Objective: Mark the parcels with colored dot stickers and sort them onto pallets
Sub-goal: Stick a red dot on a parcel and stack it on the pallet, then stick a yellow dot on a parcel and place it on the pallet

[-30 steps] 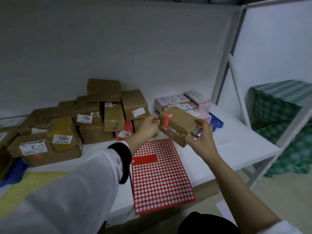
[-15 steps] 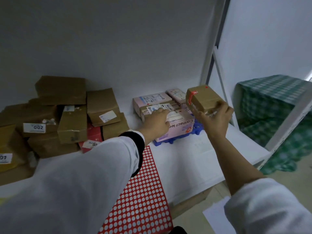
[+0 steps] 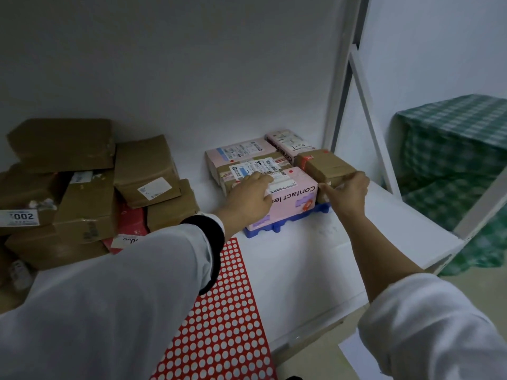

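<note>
Right fingers (image 3: pixel 356 178) curl over the near top edge of a small brown cardboard parcel (image 3: pixel 326 167), thumb on its near face. So the right hand (image 3: pixel 347 192) is clamped on it. Parcel has red tape across its left corner. It's at the right end of the stack, touching a pink carton (image 3: pixel 297 194) printed "Contact le…". I can't tell if its base is fully down on the blue plastic pallet (image 3: pixel 277 228); my view of the underside is blocked by the hand.

Left fingers (image 3: pixel 259 178) lie loosely spread on top of the pink carton, tips on a white shipping label (image 3: pixel 258 166). Left hand (image 3: pixel 251 194) rests there and grips nothing. I read one red dot sticker (image 3: pixel 291 171) on that carton's top, just right of the label.

Behind it on the pallet: two more pink boxes (image 3: pixel 238 153) with printed labels, packed tight against each other.

Near edge, between my two white sleeves: a red sticker sheet (image 3: pixel 219 311) full of white-looking dots, flat on the white shelf board (image 3: pixel 301 270).

Left side: a loose pile of brown parcels (image 3: pixel 87 204), well apart from the pallet. One carries a white tag reading "002" (image 3: pixel 20 217), and a red packet (image 3: pixel 131 223) is wedged low in the pile.

Right of the shelf: a white metal upright (image 3: pixel 340 78), and beyond it something draped in green checked cloth (image 3: pixel 452 160).
</note>
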